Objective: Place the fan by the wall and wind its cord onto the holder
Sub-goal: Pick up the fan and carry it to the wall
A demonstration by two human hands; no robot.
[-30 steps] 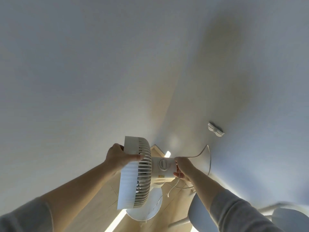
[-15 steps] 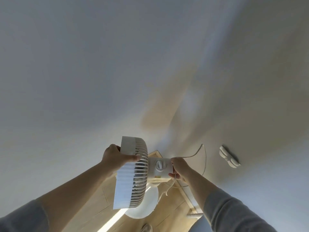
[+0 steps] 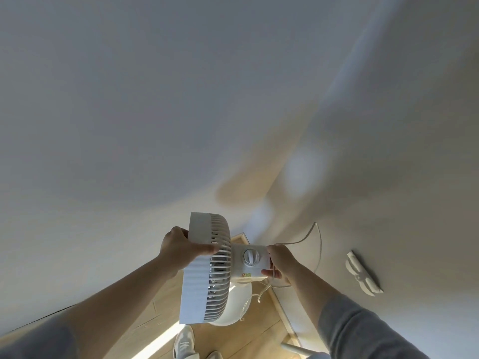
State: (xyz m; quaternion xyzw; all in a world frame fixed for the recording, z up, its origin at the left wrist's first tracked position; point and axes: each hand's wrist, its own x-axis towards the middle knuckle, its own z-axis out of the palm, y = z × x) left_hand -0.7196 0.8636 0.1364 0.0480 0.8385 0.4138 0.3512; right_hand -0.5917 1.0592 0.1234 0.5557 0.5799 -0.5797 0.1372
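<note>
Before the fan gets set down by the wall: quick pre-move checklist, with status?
1. Left hand grip on the fan head rim: ok.
2. Right hand grip on the motor housing: ok.
3. Fan base over bare wood floor in the corner: ok.
4. Cord hanging in a loose loop, not yet wound: not ok.
5. Cord holder on the wall, nothing on it: ok.
6. Plug end free of any socket: cannot tell.

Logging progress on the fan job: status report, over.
Left hand grips fan rim; right hand holds its motor end. Fan above floor, near wall corner. Cord loose, holder on wall bare. Nothing in the way.
</note>
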